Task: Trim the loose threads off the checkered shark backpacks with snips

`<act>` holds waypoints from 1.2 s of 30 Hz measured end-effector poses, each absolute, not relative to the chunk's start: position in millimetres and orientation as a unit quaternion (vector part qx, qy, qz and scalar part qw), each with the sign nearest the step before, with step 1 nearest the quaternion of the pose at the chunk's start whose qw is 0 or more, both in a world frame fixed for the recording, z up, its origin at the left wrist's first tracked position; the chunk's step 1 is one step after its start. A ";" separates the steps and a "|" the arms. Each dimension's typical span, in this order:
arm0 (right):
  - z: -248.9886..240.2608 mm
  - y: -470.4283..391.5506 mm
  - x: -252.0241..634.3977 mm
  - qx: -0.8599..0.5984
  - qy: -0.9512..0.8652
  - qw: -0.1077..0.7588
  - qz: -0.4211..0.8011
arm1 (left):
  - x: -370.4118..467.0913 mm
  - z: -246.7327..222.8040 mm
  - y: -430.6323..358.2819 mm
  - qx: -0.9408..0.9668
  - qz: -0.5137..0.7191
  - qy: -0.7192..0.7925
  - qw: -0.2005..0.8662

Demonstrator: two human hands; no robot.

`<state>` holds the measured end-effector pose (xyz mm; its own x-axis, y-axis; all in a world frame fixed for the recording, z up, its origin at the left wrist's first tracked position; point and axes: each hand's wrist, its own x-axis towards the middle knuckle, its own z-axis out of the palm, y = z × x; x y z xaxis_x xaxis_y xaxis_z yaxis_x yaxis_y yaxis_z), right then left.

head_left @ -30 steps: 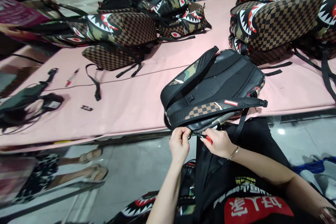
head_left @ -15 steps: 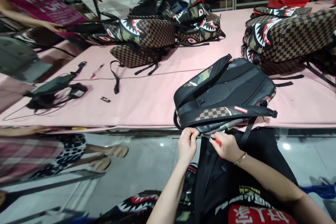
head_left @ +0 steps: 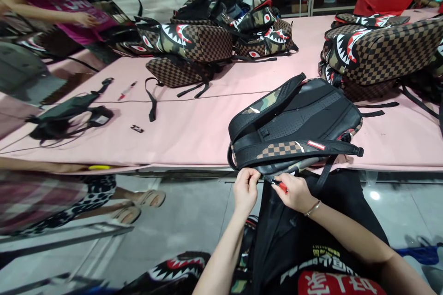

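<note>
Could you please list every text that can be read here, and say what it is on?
"INTO": magenta shirt; its other lines are blurred.
"好人家", upside down: red patch on the black garment.
Unreadable: the garment's white lettering and yellow lettering; red label on the backpack strap.

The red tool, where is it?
In the head view, the red tool is right of centre, in the right hand, by the left hand and the black bag.

I pinched with my left hand (head_left: 246, 190), its forearm (head_left: 224, 246) reaching forward. My right hand (head_left: 296, 192) gripped just beside it.
</note>
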<state>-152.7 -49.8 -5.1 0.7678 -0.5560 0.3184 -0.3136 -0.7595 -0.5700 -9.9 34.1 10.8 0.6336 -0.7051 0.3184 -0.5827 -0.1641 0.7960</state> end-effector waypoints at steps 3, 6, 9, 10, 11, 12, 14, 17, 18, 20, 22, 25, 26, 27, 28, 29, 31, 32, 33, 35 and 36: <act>-5.4 -50.2 -152.3 -0.910 0.233 0.234 -0.250 | -9.4 10.3 34.3 0.762 -0.064 -0.421 0.489; -5.5 -51.0 -152.1 -0.915 0.230 0.213 -0.255 | -8.9 8.9 33.8 0.762 -0.068 -0.418 0.489; -6.1 -52.3 -151.4 -0.918 0.223 0.202 -0.258 | -10.2 8.2 32.9 0.762 -0.073 -0.417 0.490; -6.6 -52.6 -151.3 -0.918 0.220 0.204 -0.260 | -10.9 8.5 33.1 0.761 -0.079 -0.412 0.495; -7.2 -52.7 -151.4 -0.916 0.218 0.209 -0.262 | -11.1 9.1 33.8 0.759 -0.086 -0.404 0.503; -7.8 -52.7 -151.9 -0.914 0.215 0.217 -0.266 | -10.7 10.0 35.3 0.754 -0.101 -0.396 0.514; -8.9 -52.1 -154.6 -0.907 0.210 0.242 -0.274 | -5.9 12.3 40.5 0.724 -0.155 -0.389 0.549; -9.2 -52.7 -163.6 -0.886 0.207 0.286 -0.302 | 12.4 14.7 50.2 0.655 -0.194 -0.366 0.632; -9.2 -54.2 -167.6 -0.879 0.205 0.296 -0.313 | 20.4 14.5 52.2 0.655 -0.169 -0.348 0.650; -9.9 -59.6 -176.2 -0.871 0.200 0.303 -0.333 | 35.4 11.5 52.3 0.699 -0.084 -0.311 0.638; -12.5 -68.0 -183.6 -0.868 0.196 0.299 -0.344 | 45.1 5.2 46.9 0.747 -0.046 -0.311 0.585; -19.7 -82.5 -191.0 -0.861 0.208 0.306 -0.350 | 44.1 -7.0 35.8 0.774 -0.070 -0.342 0.529; -22.4 -87.2 -192.7 -0.858 0.213 0.311 -0.350 | 39.4 -10.5 33.3 0.784 -0.068 -0.347 0.510; -24.8 -91.9 -194.2 -0.855 0.216 0.318 -0.348 | 32.5 -13.5 31.7 0.797 -0.057 -0.350 0.488; -27.0 -96.7 -195.9 -0.851 0.219 0.326 -0.348 | 23.2 -15.8 31.1 0.812 -0.038 -0.352 0.464; -28.9 -101.7 -197.7 -0.845 0.224 0.337 -0.349 | 11.3 -17.5 31.3 0.825 -0.019 -0.355 0.439; -31.9 -113.7 -202.7 -0.818 0.256 0.369 -0.359 | -20.3 -19.5 33.0 0.842 0.009 -0.359 0.401; -33.1 -120.9 -206.0 -0.795 0.283 0.389 -0.370 | -39.5 -20.1 34.1 0.846 0.012 -0.363 0.390; -34.1 -128.8 -210.2 -0.766 0.311 0.411 -0.383 | -60.0 -20.5 35.2 0.844 0.002 -0.373 0.385; -34.9 -145.4 -220.9 -0.703 0.362 0.451 -0.414 | -99.9 -20.5 37.0 0.825 -0.032 -0.422 0.374; -34.5 -153.2 -227.5 -0.674 0.381 0.465 -0.429 | -116.3 -20.1 37.7 0.806 -0.069 -0.467 0.357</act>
